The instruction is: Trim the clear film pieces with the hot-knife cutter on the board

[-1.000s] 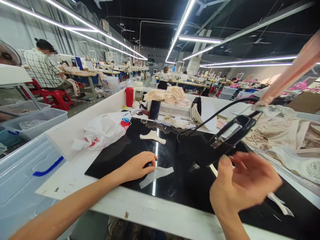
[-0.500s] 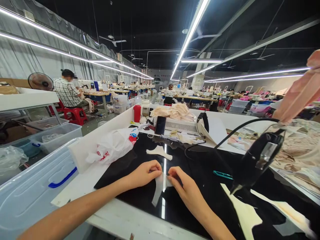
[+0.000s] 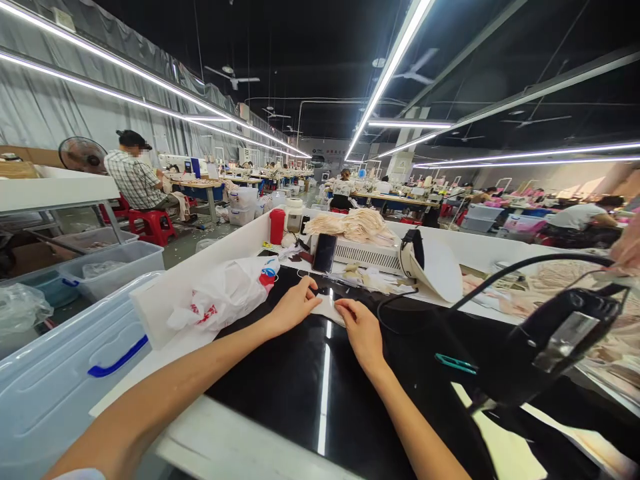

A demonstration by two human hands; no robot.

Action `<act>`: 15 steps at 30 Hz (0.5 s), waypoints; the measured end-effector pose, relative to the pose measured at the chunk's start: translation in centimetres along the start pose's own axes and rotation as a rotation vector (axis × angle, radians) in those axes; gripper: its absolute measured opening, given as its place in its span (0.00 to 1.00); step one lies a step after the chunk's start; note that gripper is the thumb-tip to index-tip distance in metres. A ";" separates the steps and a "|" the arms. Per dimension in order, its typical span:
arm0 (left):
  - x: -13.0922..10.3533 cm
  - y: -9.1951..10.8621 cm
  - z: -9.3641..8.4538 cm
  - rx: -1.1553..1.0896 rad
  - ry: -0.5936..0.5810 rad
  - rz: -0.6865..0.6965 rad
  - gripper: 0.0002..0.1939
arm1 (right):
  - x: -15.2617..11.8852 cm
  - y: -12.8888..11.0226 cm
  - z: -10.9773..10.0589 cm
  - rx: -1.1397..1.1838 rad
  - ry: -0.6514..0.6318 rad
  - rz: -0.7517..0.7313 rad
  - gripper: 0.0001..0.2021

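We grip the right end of the white cut piece (image 3: 330, 309) between thumb and index finger of the right hand (image 3: 361, 330). We set the left hand (image 3: 295, 305) at the opposite end, fingers bent, thumb against the edge; we cannot tell whether these fingers pinch it. The piece is between both hands, over the far part of the glossy black board (image 3: 280, 387), near the smartphone (image 3: 325, 253); we cannot confirm full contact with the board.

We judge the piece light, thin and soft, liable to crease or slide on the smooth surface. We recommend a light fingertip hold at both ends, with the middle left flat.

Left of the hands, we have a white plastic bag (image 3: 227, 293); its contents are hidden. Beyond the board, we note a red container (image 3: 277, 227) beside a pale-lidded jar (image 3: 294, 217); we cannot identify what either holds. At the near left, we find a large translucent box (image 3: 65, 373), contents indiscernible. Farther out, an open clear tub (image 3: 137, 263) holds crumpled plastic film (image 3: 103, 269).
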State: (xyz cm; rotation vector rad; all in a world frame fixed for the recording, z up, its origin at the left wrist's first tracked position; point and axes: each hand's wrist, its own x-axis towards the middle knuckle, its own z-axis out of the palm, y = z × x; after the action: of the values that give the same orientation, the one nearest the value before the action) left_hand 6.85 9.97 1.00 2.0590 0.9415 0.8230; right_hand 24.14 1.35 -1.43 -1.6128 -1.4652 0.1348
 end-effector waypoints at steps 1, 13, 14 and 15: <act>0.5 -0.1 -0.1 0.049 0.003 0.019 0.11 | 0.2 0.1 0.3 -0.037 0.002 0.010 0.18; 2.5 -2.1 1.2 0.504 -0.104 0.102 0.12 | 1.0 0.8 2.1 -0.414 -0.109 0.008 0.11; 2.5 -2.2 1.2 0.528 -0.108 0.101 0.13 | 1.0 0.9 2.2 -0.429 -0.119 0.008 0.11; 2.4 -2.2 1.2 0.550 -0.111 0.099 0.13 | 1.0 0.9 2.3 -0.442 -0.129 0.009 0.11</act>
State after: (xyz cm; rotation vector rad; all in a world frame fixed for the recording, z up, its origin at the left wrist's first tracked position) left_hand 8.26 12.60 -0.80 2.6081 1.0972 0.5251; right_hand 23.69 3.52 -2.86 -1.9927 -1.6695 -0.0896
